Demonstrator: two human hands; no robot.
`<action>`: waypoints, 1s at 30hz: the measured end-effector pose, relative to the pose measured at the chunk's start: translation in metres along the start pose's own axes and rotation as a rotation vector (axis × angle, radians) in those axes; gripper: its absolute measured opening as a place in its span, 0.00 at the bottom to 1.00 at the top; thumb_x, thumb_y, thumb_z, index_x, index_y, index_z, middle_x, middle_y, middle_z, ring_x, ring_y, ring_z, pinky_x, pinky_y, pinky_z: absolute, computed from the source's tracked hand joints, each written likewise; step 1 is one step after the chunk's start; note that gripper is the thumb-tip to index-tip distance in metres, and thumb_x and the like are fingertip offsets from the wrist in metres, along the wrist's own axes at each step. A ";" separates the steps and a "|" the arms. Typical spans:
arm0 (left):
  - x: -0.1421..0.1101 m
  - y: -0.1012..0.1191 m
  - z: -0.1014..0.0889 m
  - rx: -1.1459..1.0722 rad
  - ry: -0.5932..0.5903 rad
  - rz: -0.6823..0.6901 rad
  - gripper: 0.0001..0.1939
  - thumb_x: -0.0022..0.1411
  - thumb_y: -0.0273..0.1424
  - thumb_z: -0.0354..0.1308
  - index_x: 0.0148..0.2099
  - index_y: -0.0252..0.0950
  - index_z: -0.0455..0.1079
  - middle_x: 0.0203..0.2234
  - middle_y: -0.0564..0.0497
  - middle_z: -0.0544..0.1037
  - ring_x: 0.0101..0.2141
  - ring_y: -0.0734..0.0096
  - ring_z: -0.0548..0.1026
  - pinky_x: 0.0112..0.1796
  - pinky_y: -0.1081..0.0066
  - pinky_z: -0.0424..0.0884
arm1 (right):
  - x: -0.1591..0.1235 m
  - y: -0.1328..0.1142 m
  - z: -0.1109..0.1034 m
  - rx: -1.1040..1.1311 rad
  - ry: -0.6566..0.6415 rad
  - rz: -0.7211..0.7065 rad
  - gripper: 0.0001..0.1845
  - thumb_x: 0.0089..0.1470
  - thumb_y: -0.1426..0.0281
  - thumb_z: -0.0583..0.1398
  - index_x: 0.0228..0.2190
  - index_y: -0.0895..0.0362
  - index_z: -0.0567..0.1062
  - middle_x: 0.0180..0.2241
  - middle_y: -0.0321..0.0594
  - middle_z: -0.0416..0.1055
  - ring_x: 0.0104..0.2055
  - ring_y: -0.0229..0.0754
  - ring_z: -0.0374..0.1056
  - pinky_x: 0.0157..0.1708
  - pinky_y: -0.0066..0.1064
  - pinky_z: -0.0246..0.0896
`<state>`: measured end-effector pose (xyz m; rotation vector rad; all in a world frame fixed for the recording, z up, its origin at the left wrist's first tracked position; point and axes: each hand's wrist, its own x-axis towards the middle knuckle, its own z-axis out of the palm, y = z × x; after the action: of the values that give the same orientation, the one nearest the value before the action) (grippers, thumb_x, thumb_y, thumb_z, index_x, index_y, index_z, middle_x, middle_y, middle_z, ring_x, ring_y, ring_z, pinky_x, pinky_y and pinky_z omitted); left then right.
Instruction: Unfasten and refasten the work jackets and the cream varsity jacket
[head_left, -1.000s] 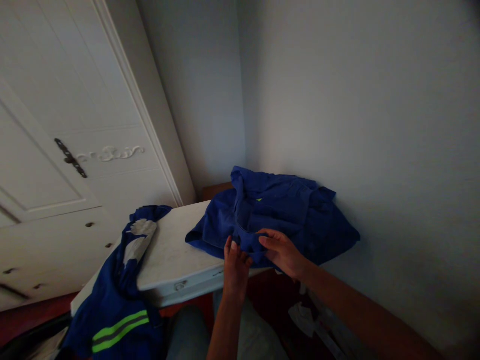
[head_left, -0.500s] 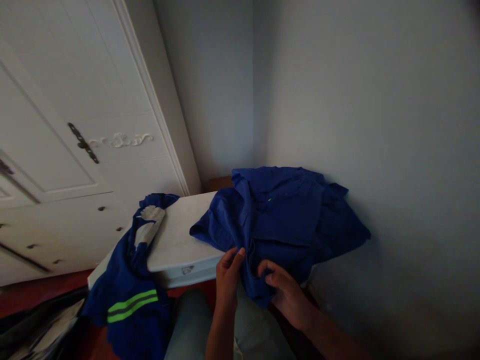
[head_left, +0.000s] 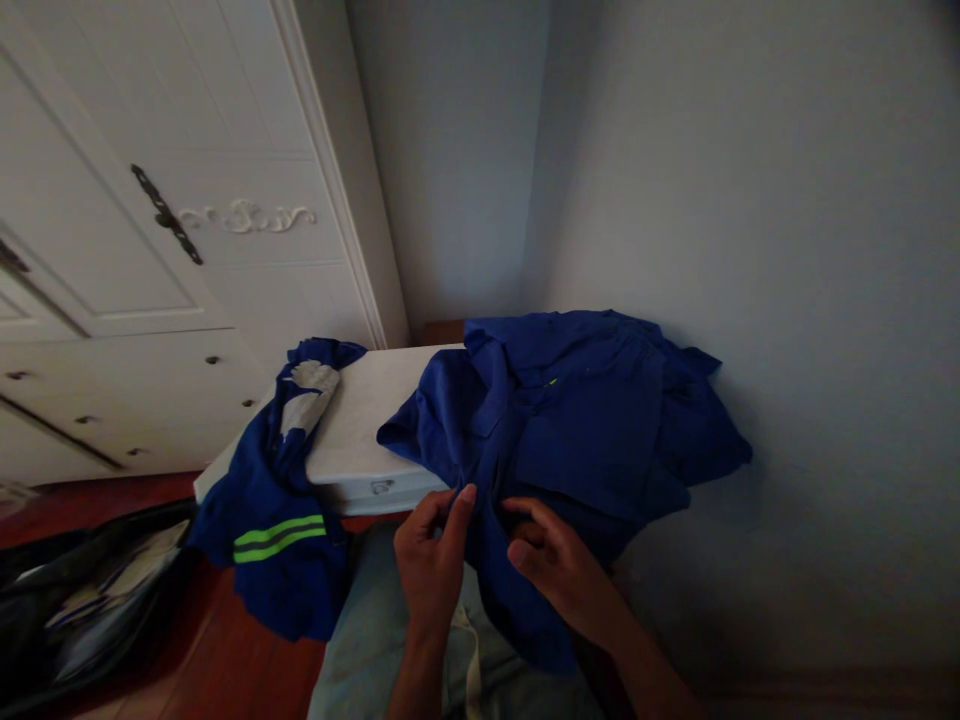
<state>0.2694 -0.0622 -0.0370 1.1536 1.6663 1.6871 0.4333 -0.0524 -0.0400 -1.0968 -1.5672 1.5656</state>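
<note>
A dark blue work jacket (head_left: 577,440) lies spread and rumpled over the white top in front of me, its near edge hanging over my lap. My left hand (head_left: 433,545) pinches the front edge of the jacket between thumb and fingers. Beside it, my right hand (head_left: 555,560) is at the same edge, fingers bent and thumb apart from the index finger, touching the cloth. A small yellow-green mark shows on the jacket. Some of the fingers of my right hand are hidden by its thumb and palm.
Another blue garment (head_left: 292,590) with a bright reflective stripe hangs over the left end of the white chest (head_left: 375,410). A white wardrobe (head_left: 277,290) stands at left, a wall (head_left: 735,200) at right. An open black bag (head_left: 45,640) lies on the red floor (head_left: 202,670).
My right thumb and fingers have come apart from their pinch on the cloth. The jacket's near edge hangs lower over my lap. The view has tilted downward.
</note>
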 end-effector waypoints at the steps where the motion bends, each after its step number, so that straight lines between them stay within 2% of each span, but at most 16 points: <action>1: -0.002 0.000 -0.001 -0.004 -0.009 0.002 0.17 0.56 0.45 0.64 0.30 0.36 0.77 0.22 0.53 0.75 0.25 0.70 0.70 0.28 0.73 0.65 | 0.001 0.001 0.004 -0.001 0.021 -0.003 0.36 0.50 0.46 0.63 0.53 0.55 0.69 0.32 0.39 0.72 0.30 0.39 0.65 0.29 0.29 0.57; 4: -0.006 -0.002 -0.006 -0.026 -0.009 -0.021 0.17 0.57 0.45 0.63 0.30 0.36 0.76 0.22 0.53 0.75 0.26 0.70 0.71 0.29 0.73 0.66 | 0.008 0.003 0.018 -0.044 0.121 -0.030 0.29 0.51 0.50 0.64 0.49 0.55 0.73 0.35 0.41 0.74 0.34 0.42 0.69 0.33 0.31 0.63; 6: -0.007 -0.004 -0.009 -0.033 0.001 -0.042 0.17 0.58 0.46 0.63 0.30 0.35 0.76 0.22 0.54 0.74 0.26 0.71 0.70 0.29 0.74 0.65 | 0.015 0.004 0.027 -0.091 0.164 -0.082 0.21 0.53 0.55 0.64 0.45 0.55 0.75 0.35 0.40 0.75 0.35 0.42 0.70 0.35 0.31 0.64; 9: -0.007 -0.007 -0.015 -0.053 0.008 -0.062 0.18 0.58 0.46 0.63 0.30 0.35 0.75 0.21 0.54 0.72 0.25 0.72 0.68 0.27 0.75 0.64 | 0.024 0.002 0.037 -0.141 0.167 -0.175 0.10 0.56 0.62 0.60 0.35 0.55 0.76 0.28 0.37 0.72 0.30 0.40 0.66 0.31 0.30 0.60; 12: -0.006 -0.010 -0.018 -0.044 0.015 -0.048 0.20 0.59 0.48 0.60 0.28 0.35 0.72 0.20 0.55 0.69 0.24 0.73 0.66 0.27 0.75 0.63 | 0.028 0.000 0.042 -0.137 0.199 -0.222 0.09 0.55 0.63 0.59 0.29 0.55 0.75 0.24 0.36 0.68 0.27 0.38 0.62 0.28 0.29 0.56; 14: -0.006 -0.011 -0.019 -0.018 -0.012 -0.028 0.20 0.61 0.48 0.59 0.29 0.36 0.71 0.22 0.54 0.70 0.26 0.71 0.68 0.29 0.74 0.65 | 0.029 0.001 0.042 -0.089 0.220 -0.219 0.10 0.54 0.63 0.59 0.29 0.56 0.75 0.25 0.35 0.67 0.27 0.38 0.60 0.27 0.28 0.55; 19: -0.010 -0.010 -0.019 -0.046 -0.172 -0.076 0.18 0.58 0.45 0.63 0.42 0.36 0.75 0.35 0.48 0.80 0.35 0.63 0.76 0.37 0.70 0.71 | 0.028 0.009 0.043 0.107 0.213 -0.169 0.13 0.53 0.58 0.61 0.29 0.56 0.73 0.25 0.34 0.63 0.27 0.36 0.57 0.27 0.27 0.54; 24: -0.010 -0.007 -0.022 0.026 -0.099 -0.033 0.14 0.59 0.42 0.61 0.33 0.36 0.78 0.25 0.52 0.79 0.28 0.67 0.74 0.32 0.72 0.69 | 0.030 0.022 0.049 0.166 0.156 -0.142 0.16 0.55 0.56 0.61 0.32 0.57 0.73 0.27 0.34 0.64 0.28 0.35 0.58 0.28 0.27 0.56; 27: -0.011 -0.007 -0.023 0.077 -0.060 0.029 0.12 0.59 0.40 0.61 0.32 0.37 0.78 0.25 0.52 0.80 0.27 0.68 0.75 0.31 0.72 0.69 | 0.030 0.026 0.051 0.093 0.273 -0.223 0.14 0.55 0.59 0.63 0.37 0.56 0.71 0.30 0.35 0.67 0.31 0.37 0.63 0.32 0.27 0.60; 30: -0.012 -0.008 -0.022 0.142 -0.031 0.110 0.12 0.60 0.39 0.60 0.32 0.37 0.78 0.25 0.52 0.80 0.28 0.68 0.76 0.32 0.72 0.70 | 0.027 0.023 0.050 -0.082 0.372 -0.389 0.10 0.57 0.64 0.62 0.39 0.55 0.71 0.31 0.36 0.67 0.33 0.37 0.65 0.33 0.27 0.62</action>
<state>0.2558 -0.0834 -0.0452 1.3533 1.7559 1.6285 0.3796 -0.0514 -0.0688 -0.9849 -1.4866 0.9851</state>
